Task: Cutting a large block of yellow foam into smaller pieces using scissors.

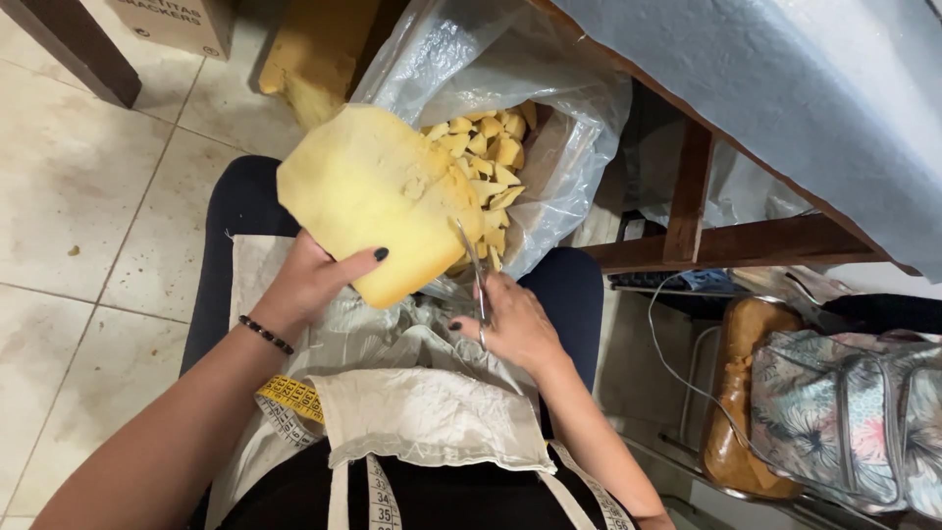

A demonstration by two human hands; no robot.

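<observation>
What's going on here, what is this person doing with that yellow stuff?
A seated person is cutting a thick slab of yellow foam. The left hand holds the slab up over the lap, while the right hand works a pair of scissors into its edge. Small cut foam pieces lie piled in a clear plastic bag just beyond the knees. A pale apron covers the lap, and a measuring tape hangs around the person's neck.

Foam slab (368, 196) lies left of bag (579, 128) holding foam pieces (486, 157).
</observation>
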